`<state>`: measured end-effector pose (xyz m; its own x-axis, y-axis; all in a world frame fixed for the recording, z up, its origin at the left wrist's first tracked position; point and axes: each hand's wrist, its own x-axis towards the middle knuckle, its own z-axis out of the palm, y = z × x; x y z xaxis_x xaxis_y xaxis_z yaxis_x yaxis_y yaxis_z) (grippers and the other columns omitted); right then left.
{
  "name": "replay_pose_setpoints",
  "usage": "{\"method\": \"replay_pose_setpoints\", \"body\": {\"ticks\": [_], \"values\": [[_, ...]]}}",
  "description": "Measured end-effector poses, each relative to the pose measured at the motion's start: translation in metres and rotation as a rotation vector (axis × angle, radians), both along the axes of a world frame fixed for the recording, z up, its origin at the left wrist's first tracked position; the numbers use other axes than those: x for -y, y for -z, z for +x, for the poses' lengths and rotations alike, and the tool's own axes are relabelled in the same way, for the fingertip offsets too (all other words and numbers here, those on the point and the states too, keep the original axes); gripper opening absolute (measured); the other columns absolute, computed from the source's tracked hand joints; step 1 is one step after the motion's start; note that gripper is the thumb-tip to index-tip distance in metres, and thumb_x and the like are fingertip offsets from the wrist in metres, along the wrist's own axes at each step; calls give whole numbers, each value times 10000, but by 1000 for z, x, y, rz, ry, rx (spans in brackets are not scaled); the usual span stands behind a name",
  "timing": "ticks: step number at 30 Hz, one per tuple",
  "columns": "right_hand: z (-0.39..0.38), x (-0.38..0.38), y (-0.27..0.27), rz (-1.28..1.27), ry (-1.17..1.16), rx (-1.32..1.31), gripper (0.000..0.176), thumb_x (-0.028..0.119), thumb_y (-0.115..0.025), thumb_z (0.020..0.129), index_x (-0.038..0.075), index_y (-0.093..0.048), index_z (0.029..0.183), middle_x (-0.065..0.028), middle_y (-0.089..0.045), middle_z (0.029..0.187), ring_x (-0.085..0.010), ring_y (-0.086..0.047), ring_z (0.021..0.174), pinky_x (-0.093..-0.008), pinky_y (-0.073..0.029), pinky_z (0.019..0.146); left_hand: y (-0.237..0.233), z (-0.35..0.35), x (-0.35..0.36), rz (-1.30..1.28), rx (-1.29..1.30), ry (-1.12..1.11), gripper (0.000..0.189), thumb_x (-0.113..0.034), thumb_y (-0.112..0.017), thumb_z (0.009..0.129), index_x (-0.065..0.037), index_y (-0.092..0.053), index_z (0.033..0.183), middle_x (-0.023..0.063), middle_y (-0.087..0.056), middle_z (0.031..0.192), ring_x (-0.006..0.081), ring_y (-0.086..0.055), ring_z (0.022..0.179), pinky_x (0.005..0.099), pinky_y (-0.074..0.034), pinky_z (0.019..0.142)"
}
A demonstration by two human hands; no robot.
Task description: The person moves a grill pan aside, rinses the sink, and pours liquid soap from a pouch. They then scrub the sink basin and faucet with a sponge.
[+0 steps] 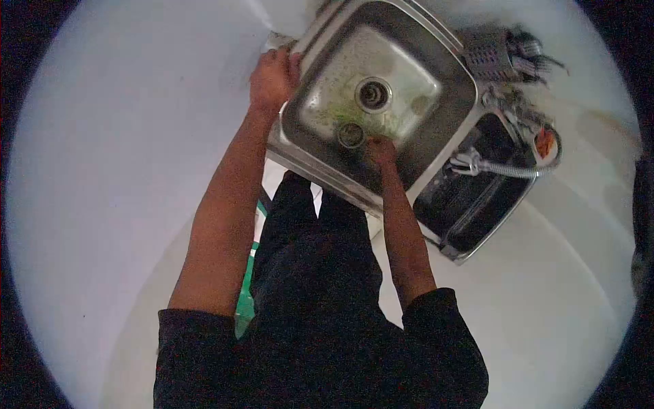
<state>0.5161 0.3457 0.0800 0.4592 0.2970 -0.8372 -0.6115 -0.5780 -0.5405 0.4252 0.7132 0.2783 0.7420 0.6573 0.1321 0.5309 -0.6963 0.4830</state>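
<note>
Inside the steel sink basin (436, 123), my right hand (381, 150) is closed at the edge of a small round sink strainer (351, 135), close to the near wall. The open drain hole (373, 95) lies just beyond it. Green-yellow residue (344, 112) is spread over the basin floor around the drain. My left hand (274, 80) rests at the sink's left rim by the white wall, fingers stretched forward and apart. A pale item (279, 42) shows just past those fingertips, too blurred to name.
At the right, a perforated cutlery holder (489, 54) contains several utensils. A second, darker basin (470, 184) adjoins the sink, with a flexible hose faucet (507, 169) over it. An orange item (544, 143) lies by the hose. Something green (245, 300) is on the floor.
</note>
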Motion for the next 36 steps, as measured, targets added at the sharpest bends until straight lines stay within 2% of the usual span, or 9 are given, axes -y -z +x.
{"method": "replay_pose_setpoints", "body": {"ticks": [6,9,12,16,19,25,28,31,36], "values": [[-21,-17,-92,-70,-196,657,158,135,-590,859,6,-645,931,-98,-637,820,-188,-597,679,-336,-491,606,-22,-2,20,464,82,265,294,-213,-580,843,-77,-607,1102,180,-582,1041,358,-540,958,469,-418,817],[-18,-1,-157,-48,-131,988,115,91,-588,862,6,-631,926,-74,-626,793,-164,-581,654,-311,-482,578,-13,3,65,284,-268,816,412,-225,-625,798,-75,-564,1177,169,-557,1124,365,-506,1064,482,-408,839],[-1,19,-225,-30,-26,624,95,66,-576,881,-4,-618,930,-48,-611,763,-144,-580,651,-296,-489,605,-4,19,136,222,-581,913,628,-341,-701,751,-58,-483,1267,156,-551,1158,370,-481,1136,522,-413,881],[2,60,-254,67,170,546,141,133,-564,947,0,-601,925,-16,-589,765,-88,-561,678,-263,-483,607,42,24,183,177,-702,782,836,-440,-792,653,-50,-436,1301,155,-499,1296,337,-444,1238,573,-391,954],[-5,94,-265,200,370,662,149,151,-585,944,3,-601,943,-6,-582,776,-78,-537,680,-255,-471,599,28,34,206,163,-898,842,821,-408,-801,652,-50,-434,1293,149,-494,1297,340,-470,1216,564,-407,948],[-17,121,-256,114,391,587,196,190,-588,948,5,-628,1001,-6,-604,824,-84,-574,740,-261,-509,631,93,12,193,275,-708,807,726,-299,-807,624,-75,-487,1236,125,-576,1063,299,-558,1069,532,-468,858],[-20,131,-252,161,478,619,206,201,-597,944,2,-631,988,-3,-601,813,-82,-574,746,-262,-515,664,74,27,203,169,-836,769,671,-284,-782,641,-94,-506,1222,127,-580,1035,301,-590,1006,489,-499,820],[-20,144,-252,11,451,672,206,199,-603,939,1,-631,988,-10,-608,804,-84,-575,741,-261,-510,673,2,44,233,-99,-548,642,626,-275,-778,647,-92,-525,1190,144,-588,1057,328,-605,982,452,-517,797],[-25,166,-258,79,552,659,210,207,-597,939,3,-631,981,-14,-619,800,-90,-586,729,-265,-521,677,-91,56,287,-117,-260,623,654,-300,-797,624,-75,-543,1184,169,-589,1121,340,-596,1030,442,-517,813]]}}
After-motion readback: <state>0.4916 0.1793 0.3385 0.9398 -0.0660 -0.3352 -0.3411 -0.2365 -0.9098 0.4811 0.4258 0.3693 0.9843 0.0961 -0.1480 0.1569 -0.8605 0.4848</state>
